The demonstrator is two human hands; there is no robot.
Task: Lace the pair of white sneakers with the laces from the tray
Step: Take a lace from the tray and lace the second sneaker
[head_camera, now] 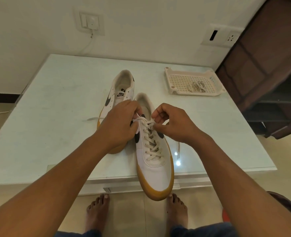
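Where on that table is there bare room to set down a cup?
The table is barest on its left, between its edge and the far sneaker. Another patch lies right of the near sneaker, in front of the tray. The middle is crowded: left hand and right hand pinch the lace there.

"NIKE" on far sneaker (pixel 120 86) tongue, probably
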